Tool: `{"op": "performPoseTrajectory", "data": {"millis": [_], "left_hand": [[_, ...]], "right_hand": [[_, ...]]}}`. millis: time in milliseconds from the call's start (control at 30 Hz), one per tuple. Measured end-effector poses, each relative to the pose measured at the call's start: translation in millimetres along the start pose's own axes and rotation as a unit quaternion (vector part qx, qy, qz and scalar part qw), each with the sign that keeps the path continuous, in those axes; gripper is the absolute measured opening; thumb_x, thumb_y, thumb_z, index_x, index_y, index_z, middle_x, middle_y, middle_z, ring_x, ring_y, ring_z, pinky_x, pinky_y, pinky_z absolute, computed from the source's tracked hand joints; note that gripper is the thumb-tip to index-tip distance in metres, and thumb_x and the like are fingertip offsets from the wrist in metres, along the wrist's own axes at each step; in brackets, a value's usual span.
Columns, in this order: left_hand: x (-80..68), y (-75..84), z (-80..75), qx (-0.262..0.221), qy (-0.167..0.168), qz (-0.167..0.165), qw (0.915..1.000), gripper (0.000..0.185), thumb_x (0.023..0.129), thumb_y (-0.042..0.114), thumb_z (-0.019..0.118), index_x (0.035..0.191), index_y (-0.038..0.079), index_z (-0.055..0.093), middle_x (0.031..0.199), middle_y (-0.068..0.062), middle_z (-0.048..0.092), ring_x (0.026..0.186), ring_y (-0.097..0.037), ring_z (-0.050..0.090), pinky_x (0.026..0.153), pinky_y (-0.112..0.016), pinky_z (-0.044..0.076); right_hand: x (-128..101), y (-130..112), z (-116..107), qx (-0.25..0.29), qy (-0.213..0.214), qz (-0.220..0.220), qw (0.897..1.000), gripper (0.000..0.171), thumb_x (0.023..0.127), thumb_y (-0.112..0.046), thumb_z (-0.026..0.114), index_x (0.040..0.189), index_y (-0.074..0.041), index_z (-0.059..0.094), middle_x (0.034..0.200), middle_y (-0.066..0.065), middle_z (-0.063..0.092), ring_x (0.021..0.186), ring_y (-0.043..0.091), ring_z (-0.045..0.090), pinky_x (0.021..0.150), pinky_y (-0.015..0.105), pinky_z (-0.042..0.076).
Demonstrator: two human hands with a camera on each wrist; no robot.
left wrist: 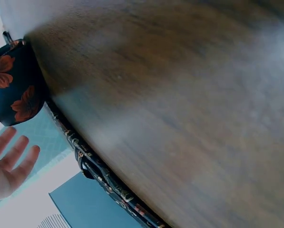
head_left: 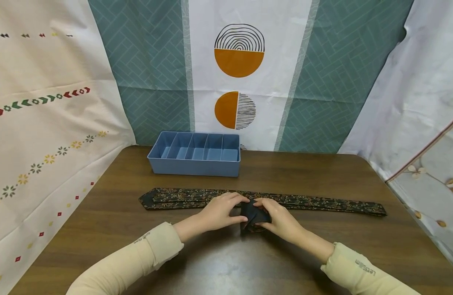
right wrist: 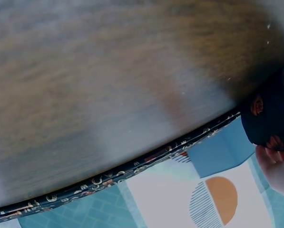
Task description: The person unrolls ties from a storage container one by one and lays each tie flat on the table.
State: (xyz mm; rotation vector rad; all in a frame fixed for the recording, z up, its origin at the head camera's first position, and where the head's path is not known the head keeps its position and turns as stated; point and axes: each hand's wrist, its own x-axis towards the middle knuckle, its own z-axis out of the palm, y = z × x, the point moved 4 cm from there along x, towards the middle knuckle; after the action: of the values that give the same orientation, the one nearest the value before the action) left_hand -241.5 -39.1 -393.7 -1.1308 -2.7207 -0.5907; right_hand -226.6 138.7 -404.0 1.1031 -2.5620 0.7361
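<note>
I see a bin back left on the table, necktie before it, roll nearer, between left hand and right hand

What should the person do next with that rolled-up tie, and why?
Maybe lift the rolled tie with the left hand and right hand, toward the blue box. Both hands are holding it, the box's slots look empty, and the long tie lies in between, so sliding could bump it.
</note>
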Motion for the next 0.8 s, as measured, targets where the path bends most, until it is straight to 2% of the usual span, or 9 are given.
{"op": "performPoseTrajectory", "data": {"millis": [200,333,500,600,700,800], "left_hand": [[-1.8,-3.5,-0.1,-0.028,-0.016,0.021,0.9993,0.047,0.086,0.039,0.066,0.128,0.020,0.056,0.131,0.002,0.054,0.121,-0.017,0.051,0.098,-0.036,0.047],[-3.4,-4.9,-1.1,-0.035,-0.025,0.045,0.9980,0.041,0.085,0.031,0.069,0.122,0.017,0.059,0.124,0.001,0.059,0.120,-0.017,0.051,0.102,-0.036,0.044],[-7.2,-7.3,-1.0,-0.034,-0.047,0.067,0.9960,0.032,0.083,0.025,0.071,0.113,0.015,0.064,0.114,0.002,0.064,0.112,-0.016,0.054,0.099,-0.033,0.044],[-9.0,-9.3,-1.9,-0.008,-0.062,0.090,0.9940,0.023,0.083,0.026,0.071,0.105,0.017,0.067,0.107,0.004,0.065,0.106,-0.014,0.056,0.095,-0.029,0.047],[-10.6,-11.8,-4.0,0.028,-0.075,0.113,0.9903,0.014,0.084,0.026,0.070,0.096,0.018,0.070,0.098,0.006,0.067,0.099,-0.011,0.058,0.089,-0.026,0.049],[-12.5,-14.7,-5.3,0.053,-0.090,0.128,0.9863,0.011,0.085,0.023,0.069,0.093,0.018,0.072,0.094,0.007,0.069,0.095,-0.010,0.061,0.087,-0.026,0.050]], "right_hand": [[-0.4,3.3,-1.0,-0.012,0.005,-0.010,1.000,0.048,0.071,-0.011,0.081,0.113,-0.005,0.058,0.120,0.013,0.062,0.109,0.029,0.060,0.086,0.040,0.054],[-1.7,4.9,-2.1,-0.014,0.006,-0.006,1.000,0.051,0.071,-0.011,0.081,0.116,-0.005,0.057,0.121,0.013,0.061,0.111,0.029,0.059,0.089,0.041,0.052],[-7.5,5.3,-0.7,-0.009,-0.005,-0.004,1.000,0.050,0.071,-0.010,0.080,0.115,-0.006,0.056,0.133,0.014,0.054,0.117,0.030,0.056,0.092,0.044,0.050],[-9.3,5.5,-0.4,-0.003,-0.012,-0.004,1.000,0.048,0.072,-0.009,0.080,0.113,-0.008,0.055,0.139,0.013,0.049,0.119,0.030,0.054,0.093,0.043,0.050],[-7.8,6.4,-1.2,0.002,-0.017,0.001,1.000,0.057,0.073,-0.009,0.080,0.122,-0.007,0.052,0.139,0.012,0.049,0.116,0.027,0.057,0.092,0.042,0.051],[-4.6,7.4,-1.8,0.007,-0.024,0.006,1.000,0.066,0.074,-0.009,0.079,0.131,-0.006,0.046,0.135,0.012,0.052,0.113,0.024,0.060,0.091,0.041,0.051]]}}
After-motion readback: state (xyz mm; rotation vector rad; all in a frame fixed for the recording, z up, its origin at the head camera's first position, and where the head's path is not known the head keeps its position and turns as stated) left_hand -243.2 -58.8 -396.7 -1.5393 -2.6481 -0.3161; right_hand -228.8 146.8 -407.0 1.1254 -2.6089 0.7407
